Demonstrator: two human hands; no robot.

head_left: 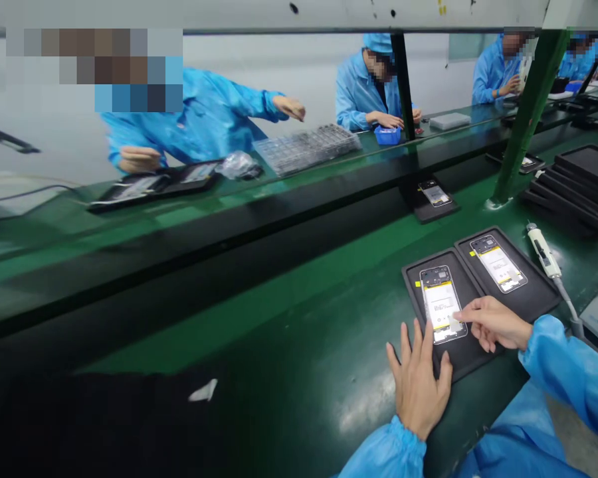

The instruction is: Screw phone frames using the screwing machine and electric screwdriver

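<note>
Two black trays lie side by side on the green bench, each with an open phone body in it. My left hand (418,385) rests flat, fingers spread, on the near edge of the near tray (414,292). My right hand (496,323) reaches in from the right, its fingertips pressing the lower part of the near phone (441,302). The far tray (533,302) holds the second phone (498,263), untouched. Neither hand grips anything.
An electric screwdriver (543,251) with a cable lies right of the trays. Stacked black trays (578,182) sit far right beside a green post (525,113). Another tray with a phone (434,194) rides the black conveyor. Workers in blue sit across.
</note>
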